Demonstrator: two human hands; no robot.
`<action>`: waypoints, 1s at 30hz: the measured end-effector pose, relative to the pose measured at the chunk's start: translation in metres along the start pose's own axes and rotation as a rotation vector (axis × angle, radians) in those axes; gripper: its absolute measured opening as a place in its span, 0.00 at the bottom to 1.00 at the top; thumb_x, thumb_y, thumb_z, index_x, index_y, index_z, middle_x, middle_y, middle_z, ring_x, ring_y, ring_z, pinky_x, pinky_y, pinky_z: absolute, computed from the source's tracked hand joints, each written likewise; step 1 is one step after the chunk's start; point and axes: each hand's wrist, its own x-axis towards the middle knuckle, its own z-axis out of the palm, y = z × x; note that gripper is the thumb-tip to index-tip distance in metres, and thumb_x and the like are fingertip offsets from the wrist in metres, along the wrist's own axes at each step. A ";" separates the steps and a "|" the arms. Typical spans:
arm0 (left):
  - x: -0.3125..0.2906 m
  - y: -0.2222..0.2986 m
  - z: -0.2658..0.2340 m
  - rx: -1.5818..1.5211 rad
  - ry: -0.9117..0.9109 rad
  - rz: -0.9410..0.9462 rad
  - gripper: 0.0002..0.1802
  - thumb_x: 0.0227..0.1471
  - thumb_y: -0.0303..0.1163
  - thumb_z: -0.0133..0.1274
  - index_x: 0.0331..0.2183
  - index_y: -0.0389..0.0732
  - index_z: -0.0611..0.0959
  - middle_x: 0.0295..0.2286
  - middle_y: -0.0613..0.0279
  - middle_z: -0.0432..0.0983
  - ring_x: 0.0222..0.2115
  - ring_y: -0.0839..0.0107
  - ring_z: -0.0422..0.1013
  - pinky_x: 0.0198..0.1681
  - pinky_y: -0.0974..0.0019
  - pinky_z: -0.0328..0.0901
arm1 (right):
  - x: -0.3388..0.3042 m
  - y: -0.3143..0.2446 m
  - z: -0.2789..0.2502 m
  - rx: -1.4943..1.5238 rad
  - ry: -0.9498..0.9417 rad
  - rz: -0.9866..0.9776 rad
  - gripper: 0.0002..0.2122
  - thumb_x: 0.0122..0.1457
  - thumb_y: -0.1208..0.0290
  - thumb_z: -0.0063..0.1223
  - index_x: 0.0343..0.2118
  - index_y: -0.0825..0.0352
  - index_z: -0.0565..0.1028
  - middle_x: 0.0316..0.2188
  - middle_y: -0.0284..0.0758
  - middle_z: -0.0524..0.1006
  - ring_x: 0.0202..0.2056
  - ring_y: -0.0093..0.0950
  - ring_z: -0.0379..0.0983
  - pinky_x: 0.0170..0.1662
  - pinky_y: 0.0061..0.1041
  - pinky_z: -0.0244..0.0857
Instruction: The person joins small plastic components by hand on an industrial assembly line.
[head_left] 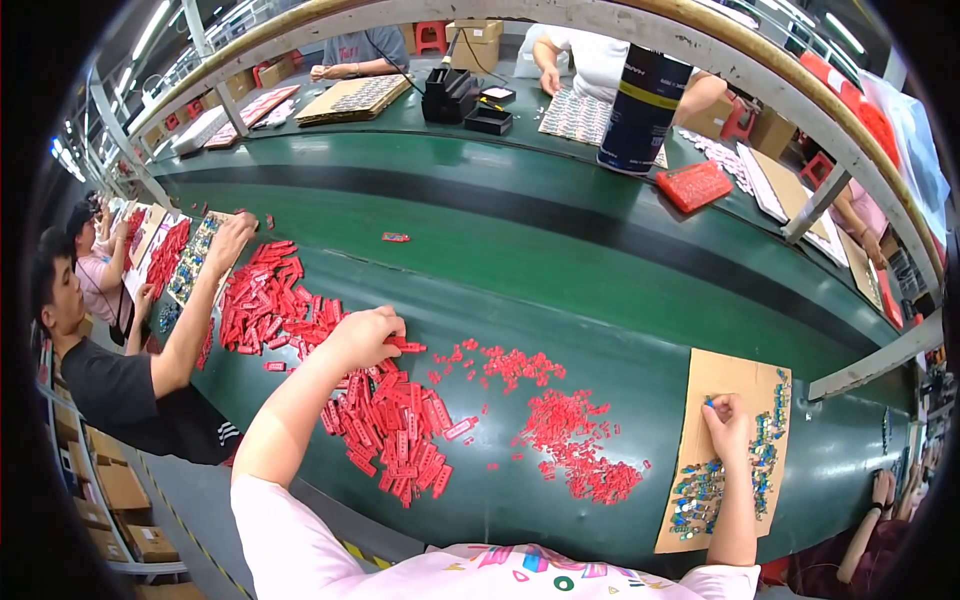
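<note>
My left hand (368, 337) is closed in a pinch over the pile of red plastic pieces. One flat red plastic piece (408, 346) sticks out from its fingertips. Under and around that hand lie many oblong red pieces (385, 425). On the right, my right hand (728, 425) pinches a small blue part (710, 402) above a cardboard sheet (709, 372). Blue-green small electronic parts (697, 492) stand in rows on the cardboard. Between my hands are heaps of much smaller red pieces (568, 425).
The green conveyor belt (480, 220) runs behind my bench, with a lone red piece (396, 237) on it. A dark cylindrical can (640, 110) stands near the white overhead rail (560, 12). A co-worker (150, 370) in black works at left; others sit across and at right.
</note>
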 end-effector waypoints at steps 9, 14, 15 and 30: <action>0.002 0.015 0.031 0.489 0.255 -0.107 0.10 0.44 0.35 0.56 0.30 0.40 0.79 0.30 0.55 0.76 0.32 0.54 0.75 0.38 0.56 0.69 | 0.001 -0.022 0.004 0.067 -0.037 0.057 0.06 0.52 0.82 0.60 0.29 0.67 0.74 0.24 0.30 0.74 0.23 0.20 0.68 0.31 0.18 0.66; -0.002 0.043 0.009 0.493 0.342 -0.039 0.13 0.45 0.39 0.58 0.33 0.42 0.79 0.31 0.56 0.76 0.30 0.51 0.75 0.35 0.60 0.69 | -0.006 -0.068 0.003 0.250 -0.149 0.043 0.07 0.49 0.83 0.61 0.29 0.67 0.74 0.25 0.32 0.77 0.23 0.19 0.69 0.31 0.18 0.67; 0.003 0.057 0.002 0.317 0.479 0.061 0.14 0.45 0.39 0.59 0.33 0.42 0.79 0.29 0.56 0.76 0.29 0.52 0.75 0.33 0.60 0.70 | -0.012 -0.093 0.003 0.464 -0.243 0.030 0.08 0.49 0.83 0.62 0.30 0.66 0.74 0.25 0.33 0.78 0.23 0.20 0.71 0.31 0.19 0.68; 0.027 0.325 0.001 -0.987 -0.288 0.786 0.23 0.61 0.42 0.52 0.55 0.46 0.76 0.31 0.64 0.81 0.23 0.75 0.73 0.27 0.71 0.65 | -0.057 -0.342 -0.088 1.907 -0.651 -0.936 0.09 0.47 0.86 0.58 0.28 0.65 0.71 0.15 0.37 0.78 0.15 0.28 0.72 0.19 0.20 0.70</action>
